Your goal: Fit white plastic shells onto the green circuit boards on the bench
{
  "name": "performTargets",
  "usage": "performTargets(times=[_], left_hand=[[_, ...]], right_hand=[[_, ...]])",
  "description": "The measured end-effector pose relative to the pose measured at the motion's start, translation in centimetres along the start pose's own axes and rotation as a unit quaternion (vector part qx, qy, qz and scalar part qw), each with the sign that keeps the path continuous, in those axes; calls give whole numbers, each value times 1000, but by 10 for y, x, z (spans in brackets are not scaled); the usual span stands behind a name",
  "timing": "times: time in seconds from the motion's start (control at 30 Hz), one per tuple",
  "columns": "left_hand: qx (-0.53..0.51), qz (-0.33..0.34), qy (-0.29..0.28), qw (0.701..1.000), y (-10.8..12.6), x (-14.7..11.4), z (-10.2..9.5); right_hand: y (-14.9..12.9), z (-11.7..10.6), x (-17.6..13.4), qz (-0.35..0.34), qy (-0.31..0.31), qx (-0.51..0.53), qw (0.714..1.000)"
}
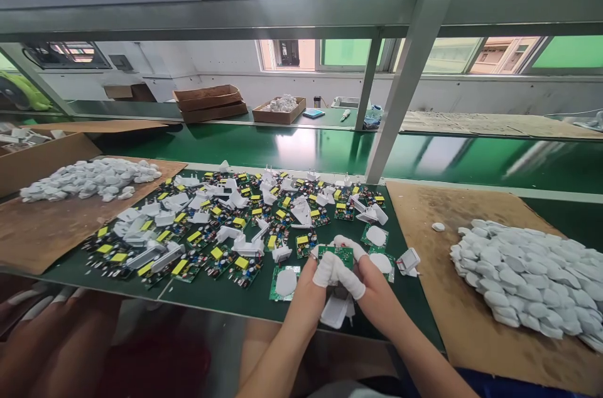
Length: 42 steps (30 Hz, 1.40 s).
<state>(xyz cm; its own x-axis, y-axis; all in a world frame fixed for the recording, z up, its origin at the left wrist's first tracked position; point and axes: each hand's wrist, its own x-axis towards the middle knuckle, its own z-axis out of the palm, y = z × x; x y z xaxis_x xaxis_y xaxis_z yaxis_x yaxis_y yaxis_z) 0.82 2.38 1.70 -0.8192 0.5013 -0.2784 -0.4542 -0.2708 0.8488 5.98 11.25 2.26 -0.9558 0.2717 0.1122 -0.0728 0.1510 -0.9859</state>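
Both hands are together near the front edge of the bench, with white covers on their fingers. Closed on a green circuit board (343,253) are my left hand (316,272) and my right hand (360,269), thumbs meeting over its near side. Just below them lies a white plastic charger housing (334,312). Left of the hands is a circuit board with a white pad (286,282). To the right, two more boards carry white pads (376,236), and a white plastic housing (409,260) lies beyond them.
Circuit boards with yellow parts (242,263) and white housings (301,213) cover the bench's middle. A pile of white pads (527,272) rests on cardboard at right; another pile (89,178) is at left. A metal post (409,71) rises behind. Another person's hands (42,304) show at lower left.
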Motion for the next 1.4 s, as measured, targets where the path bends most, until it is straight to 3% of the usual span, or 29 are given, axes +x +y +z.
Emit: performTargets(times=[0.13, 0.3, 0.4, 0.53, 0.7, 0.77, 0.9, 0.97, 1.07, 1.3, 1.4], left_hand=[[103, 61, -81, 990, 8, -4, -3], [170, 78, -149, 971, 12, -6, -9], [110, 60, -137, 983, 7, -5, -8], [-13, -2, -70, 997, 0, -2, -5], [-44, -45, 6, 998, -1, 1, -3], [-51, -49, 2, 997, 1, 0, -3], [-44, -55, -67, 995, 8, -4, -1], [-13, -49, -80, 995, 11, -5, 0], [19, -44, -72, 996, 10, -5, 1], [3, -21, -34, 999, -3, -2, -5], [128, 55, -49, 989, 1, -3, -7]], right_hand=[[2, 2, 5, 53, 16, 101, 993], [3, 0, 7, 114, 4, 187, 976], [0, -3, 7, 108, 3, 183, 977], [-4, -6, 6, 48, -34, 94, 994], [0, -5, 3, 33, -20, -26, 999], [2, -5, 1, 28, -20, -45, 998], [2, -16, 1, 66, -61, 10, 996], [-1, -24, 3, 64, -52, 5, 997], [-6, -33, 7, 73, -25, -47, 996], [-2, -20, -5, 75, -114, -140, 981], [6, -14, -9, 70, -86, -137, 984]])
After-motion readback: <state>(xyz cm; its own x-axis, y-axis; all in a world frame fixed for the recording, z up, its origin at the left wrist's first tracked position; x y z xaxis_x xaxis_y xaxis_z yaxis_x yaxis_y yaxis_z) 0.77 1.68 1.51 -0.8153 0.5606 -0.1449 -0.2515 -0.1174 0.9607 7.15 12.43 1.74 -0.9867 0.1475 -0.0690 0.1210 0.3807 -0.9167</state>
